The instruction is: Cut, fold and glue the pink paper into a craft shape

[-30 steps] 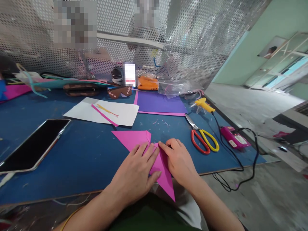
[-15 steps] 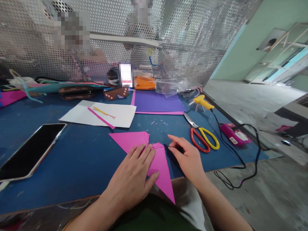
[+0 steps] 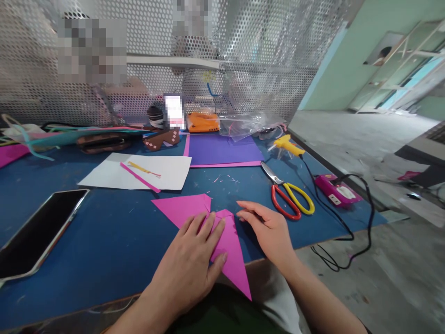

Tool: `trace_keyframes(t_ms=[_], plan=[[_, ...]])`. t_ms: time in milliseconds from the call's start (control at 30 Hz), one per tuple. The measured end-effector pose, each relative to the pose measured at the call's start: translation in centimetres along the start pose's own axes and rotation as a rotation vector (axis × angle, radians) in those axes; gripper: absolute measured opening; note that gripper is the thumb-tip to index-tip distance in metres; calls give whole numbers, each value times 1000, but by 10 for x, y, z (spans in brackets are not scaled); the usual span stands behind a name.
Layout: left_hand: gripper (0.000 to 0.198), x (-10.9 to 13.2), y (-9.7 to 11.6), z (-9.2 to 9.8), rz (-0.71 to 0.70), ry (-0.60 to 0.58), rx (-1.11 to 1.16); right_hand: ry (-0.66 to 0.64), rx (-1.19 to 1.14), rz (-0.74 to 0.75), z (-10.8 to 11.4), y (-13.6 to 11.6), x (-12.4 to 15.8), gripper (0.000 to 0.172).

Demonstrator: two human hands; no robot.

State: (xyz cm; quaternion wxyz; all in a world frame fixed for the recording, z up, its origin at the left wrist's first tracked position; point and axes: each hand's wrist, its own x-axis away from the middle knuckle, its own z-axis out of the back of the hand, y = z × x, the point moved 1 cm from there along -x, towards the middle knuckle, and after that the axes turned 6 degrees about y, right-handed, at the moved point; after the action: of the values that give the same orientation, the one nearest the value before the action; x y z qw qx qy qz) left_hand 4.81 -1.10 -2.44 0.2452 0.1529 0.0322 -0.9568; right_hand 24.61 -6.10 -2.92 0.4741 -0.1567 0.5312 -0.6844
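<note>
A folded pink paper point(image 3: 231, 250) lies on the blue table, one pointed wing reaching left and the other hanging over the front edge. Spread flat across its middle, my left hand point(image 3: 193, 250) presses on it with the fingers apart. My right hand point(image 3: 267, 227) rests just right of the paper, near its folded top corner. Its index finger and thumb are slightly apart, with nothing visible between them; the other fingers are curled.
Scissors point(image 3: 287, 197) lie right of my right hand, with a yellow glue gun point(image 3: 288, 146) and a corded pink power block point(image 3: 337, 191) beyond. White paper point(image 3: 167, 174), purple sheets point(image 3: 225, 150) and a phone point(image 3: 45, 229) are on the table. People show behind the mesh point(image 3: 149, 41).
The camera view has shifted slightly. My right hand has moved a little nearer the pink paper, its index finger and thumb closer together. My left hand stays on the paper.
</note>
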Motion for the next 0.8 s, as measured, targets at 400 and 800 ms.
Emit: trace_keyframes(t_ms=[400,800], plan=[[52,0,0,0,-15,71,3,-128,641,575,-52,-26,-57,19],[55,2,1,-4,34,50,118,-244,991,796,-65,-28,-59,24]])
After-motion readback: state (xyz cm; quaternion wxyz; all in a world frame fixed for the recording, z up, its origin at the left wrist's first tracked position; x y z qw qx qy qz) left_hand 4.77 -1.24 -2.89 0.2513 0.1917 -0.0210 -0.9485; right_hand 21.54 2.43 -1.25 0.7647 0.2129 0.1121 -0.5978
